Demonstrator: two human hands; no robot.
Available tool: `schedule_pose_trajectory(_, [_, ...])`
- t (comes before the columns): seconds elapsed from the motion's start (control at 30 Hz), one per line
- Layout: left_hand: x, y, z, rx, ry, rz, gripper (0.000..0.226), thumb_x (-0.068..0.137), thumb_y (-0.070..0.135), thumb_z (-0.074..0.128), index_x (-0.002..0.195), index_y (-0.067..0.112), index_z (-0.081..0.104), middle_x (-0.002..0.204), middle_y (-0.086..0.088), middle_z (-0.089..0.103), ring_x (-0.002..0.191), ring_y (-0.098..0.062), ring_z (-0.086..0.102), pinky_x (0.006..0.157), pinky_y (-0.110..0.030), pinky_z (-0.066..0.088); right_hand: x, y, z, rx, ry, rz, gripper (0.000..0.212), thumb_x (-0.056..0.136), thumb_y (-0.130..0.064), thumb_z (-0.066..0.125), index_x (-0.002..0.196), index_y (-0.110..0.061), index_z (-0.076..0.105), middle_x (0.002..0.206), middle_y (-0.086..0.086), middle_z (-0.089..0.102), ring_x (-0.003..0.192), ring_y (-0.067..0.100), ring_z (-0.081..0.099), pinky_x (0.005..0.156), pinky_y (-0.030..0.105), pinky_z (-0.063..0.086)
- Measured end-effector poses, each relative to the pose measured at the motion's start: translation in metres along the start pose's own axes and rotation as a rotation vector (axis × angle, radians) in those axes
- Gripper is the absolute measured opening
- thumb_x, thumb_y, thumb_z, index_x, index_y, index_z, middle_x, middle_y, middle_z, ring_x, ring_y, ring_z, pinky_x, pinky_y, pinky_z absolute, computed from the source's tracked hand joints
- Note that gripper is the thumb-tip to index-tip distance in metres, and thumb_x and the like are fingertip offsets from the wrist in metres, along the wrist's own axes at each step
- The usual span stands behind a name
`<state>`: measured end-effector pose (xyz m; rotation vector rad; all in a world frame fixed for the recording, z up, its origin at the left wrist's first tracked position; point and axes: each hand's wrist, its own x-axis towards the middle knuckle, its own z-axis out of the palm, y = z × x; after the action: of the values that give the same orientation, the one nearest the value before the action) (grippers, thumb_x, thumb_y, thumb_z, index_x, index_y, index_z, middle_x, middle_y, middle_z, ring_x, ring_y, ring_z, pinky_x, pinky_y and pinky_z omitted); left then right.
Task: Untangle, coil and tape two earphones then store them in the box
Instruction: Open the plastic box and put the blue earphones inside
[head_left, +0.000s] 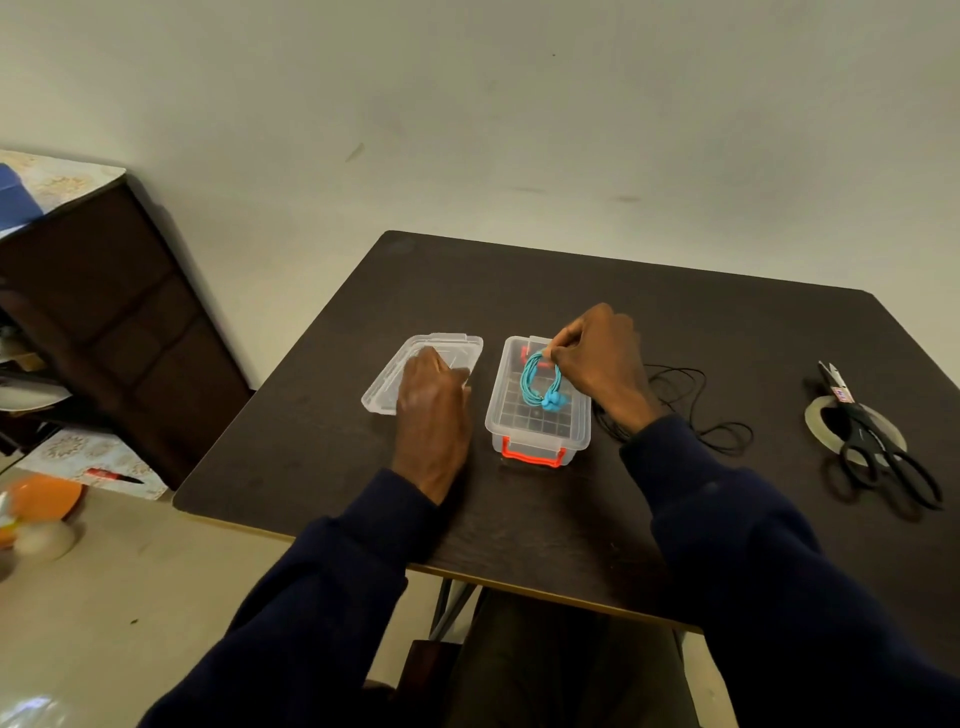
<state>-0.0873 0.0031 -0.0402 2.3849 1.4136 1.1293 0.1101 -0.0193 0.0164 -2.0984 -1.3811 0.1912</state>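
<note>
Pinching a coiled turquoise earphone (539, 383), right hand (597, 364) hovers over the clear box (535, 441); left hand (431, 415) flat on lid (447, 341).

A lived-in room of a home: a dark wooden table (571, 291) stands against a bare cream wall (467, 104), beside a dark cabinet (119, 312) topped with a floral-patterned cloth (62, 179). A white plate (31, 397) sits on a shelf at the left edge, and a blurred orange dish (44, 496) lies low near the pale floor (156, 597).
</note>
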Motion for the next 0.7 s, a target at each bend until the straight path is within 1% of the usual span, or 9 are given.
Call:
schedule_pose_trajectory(0.1, [-0.004,-0.001,0.010,0.046,-0.104,-0.032,0.015,0.097,0.014,0.064,0.101,0.005,0.075,0.110,-0.017,0.061,0.101,-0.027,0.057,0.090,-0.038,0.053,-0.003,-0.003,0.001,-0.043,0.016,-0.008,0.021,0.089,-0.025,0.077,0.098,-0.006,0.077,0.100,0.010,0.076,0.081,0.016,0.072,0.056,0.012,0.047])
schedule_pose_trajectory(0.2, [-0.003,-0.001,0.012,0.042,-0.123,-0.025,0.017,0.099,0.017,0.061,0.100,0.006,0.075,0.108,-0.013,0.060,0.097,-0.022,0.057,0.088,-0.034,0.053,-0.006,-0.006,0.002,-0.088,0.006,-0.032,0.023,0.090,-0.024,0.075,0.100,-0.002,0.075,0.102,0.013,0.075,0.080,0.017,0.070,0.054,0.011,0.042])
schedule_pose_trajectory(0.23, [-0.002,-0.001,0.011,0.029,-0.122,-0.034,0.018,0.099,0.019,0.061,0.100,0.007,0.075,0.108,-0.013,0.061,0.096,-0.021,0.058,0.088,-0.033,0.052,-0.007,-0.006,0.003,-0.103,-0.002,-0.045,0.024,0.091,-0.024,0.075,0.101,-0.002,0.074,0.102,0.013,0.075,0.078,0.016,0.068,0.056,0.013,0.045])
schedule_pose_trajectory(0.3, [-0.001,-0.001,0.010,-0.001,-0.134,-0.075,0.020,0.099,0.022,0.062,0.102,0.007,0.074,0.110,-0.013,0.061,0.096,-0.020,0.059,0.087,-0.031,0.051,-0.008,-0.008,0.006,-0.147,-0.013,-0.078,0.024,0.091,-0.024,0.075,0.104,-0.004,0.072,0.104,0.013,0.074,0.080,0.017,0.069,0.066,0.021,0.055])
schedule_pose_trajectory(0.4, [0.000,0.000,0.006,-0.055,-0.144,-0.134,0.022,0.097,0.023,0.065,0.110,0.007,0.072,0.112,-0.012,0.063,0.100,-0.020,0.061,0.091,-0.030,0.048,-0.009,-0.009,0.007,-0.202,-0.034,-0.099,0.028,0.092,-0.025,0.074,0.111,-0.005,0.069,0.110,0.014,0.072,0.091,0.022,0.069,0.082,0.029,0.057])
schedule_pose_trajectory(0.53, [0.002,-0.004,0.000,-0.139,-0.105,-0.162,0.028,0.095,0.023,0.068,0.118,0.009,0.070,0.107,-0.007,0.067,0.097,-0.017,0.062,0.089,-0.026,0.041,-0.015,-0.012,0.006,-0.307,-0.062,-0.145,0.027,0.092,-0.026,0.073,0.109,-0.005,0.066,0.110,0.015,0.071,0.092,0.022,0.067,0.079,0.028,0.053])
schedule_pose_trajectory(0.57, [0.003,-0.007,-0.002,-0.165,-0.091,-0.169,0.029,0.094,0.024,0.069,0.119,0.011,0.070,0.106,-0.005,0.069,0.093,-0.015,0.063,0.091,-0.026,0.044,-0.016,-0.012,0.006,-0.320,-0.081,-0.142,0.029,0.093,-0.027,0.072,0.111,-0.005,0.066,0.113,0.015,0.071,0.094,0.022,0.067,0.080,0.027,0.052])
schedule_pose_trajectory(0.63, [0.008,-0.017,-0.005,-0.214,-0.054,-0.200,0.027,0.091,0.027,0.072,0.116,0.015,0.073,0.100,-0.002,0.072,0.084,-0.012,0.065,0.092,-0.035,0.054,-0.019,-0.013,0.005,-0.336,-0.106,-0.146,0.037,0.094,-0.030,0.070,0.119,-0.004,0.064,0.121,0.015,0.069,0.104,0.024,0.066,0.090,0.029,0.051])
schedule_pose_trajectory(0.7, [0.012,-0.029,-0.010,-0.211,-0.027,-0.241,0.025,0.088,0.027,0.073,0.112,0.018,0.074,0.099,-0.002,0.070,0.089,-0.015,0.066,0.094,-0.045,0.053,-0.021,-0.011,0.004,-0.366,-0.117,-0.169,0.042,0.095,-0.034,0.067,0.125,-0.005,0.063,0.127,0.013,0.066,0.112,0.025,0.061,0.102,0.032,0.046])
